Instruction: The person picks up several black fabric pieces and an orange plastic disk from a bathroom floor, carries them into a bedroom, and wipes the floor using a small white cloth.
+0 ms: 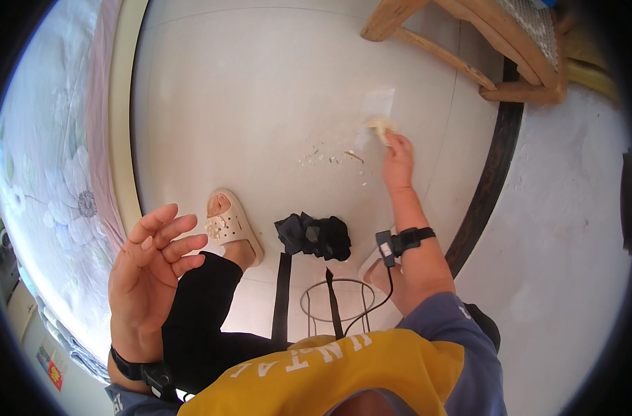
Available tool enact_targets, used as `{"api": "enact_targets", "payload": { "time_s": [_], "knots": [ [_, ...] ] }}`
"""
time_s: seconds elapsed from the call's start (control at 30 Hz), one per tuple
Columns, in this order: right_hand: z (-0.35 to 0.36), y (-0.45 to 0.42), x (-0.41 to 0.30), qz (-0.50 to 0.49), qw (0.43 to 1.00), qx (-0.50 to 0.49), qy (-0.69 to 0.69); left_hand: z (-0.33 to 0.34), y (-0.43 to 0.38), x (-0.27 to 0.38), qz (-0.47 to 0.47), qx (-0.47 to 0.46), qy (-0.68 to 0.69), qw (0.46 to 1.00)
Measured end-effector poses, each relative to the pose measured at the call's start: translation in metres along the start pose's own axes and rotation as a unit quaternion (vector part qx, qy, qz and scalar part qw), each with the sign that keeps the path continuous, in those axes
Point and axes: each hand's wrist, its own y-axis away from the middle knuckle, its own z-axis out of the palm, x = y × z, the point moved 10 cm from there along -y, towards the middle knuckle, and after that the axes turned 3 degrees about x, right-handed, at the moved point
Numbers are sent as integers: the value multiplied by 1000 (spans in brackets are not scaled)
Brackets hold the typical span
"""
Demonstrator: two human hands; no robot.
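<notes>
My right hand (399,160) reaches down to the tiled floor (232,104) and grips a crumpled pale cloth or tissue (382,129), which looks blurred. Just left of that hand, small bits of debris (332,159) and a thin brownish strip (354,156) lie scattered. My left hand (157,255) is raised at the left, palm up with fingers apart and nothing in it. Between my feet sits a bunched black fabric item (314,235) on the floor.
A bed with a floral sheet (61,182) runs along the left. A wooden chair (440,54) stands at the upper right by a dark floor strip (490,182). A beige clog (234,223) is on my left foot. A round metal frame (337,318) stands below the black fabric.
</notes>
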Motion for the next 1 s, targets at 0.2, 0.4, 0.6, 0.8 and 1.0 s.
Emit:
{"api": "enact_targets", "payload": {
  "time_s": [0.2,0.4,0.6,0.8,1.0],
  "knots": [
    [1,8,57,93,993,35,63,6,3,-2,5,-15,11,1000],
    [72,37,-3,262,950,-85,-147,13,4,-2,6,-23,4,1000],
    [-3,30,11,43,997,57,-34,17,9,0,4,-33,11,999],
    [-38,68,86,136,979,67,138,16,9,-2,3,-42,8,999],
    [57,73,4,114,993,-24,9,23,7,-3,1,-54,-2,999]
  ]
}}
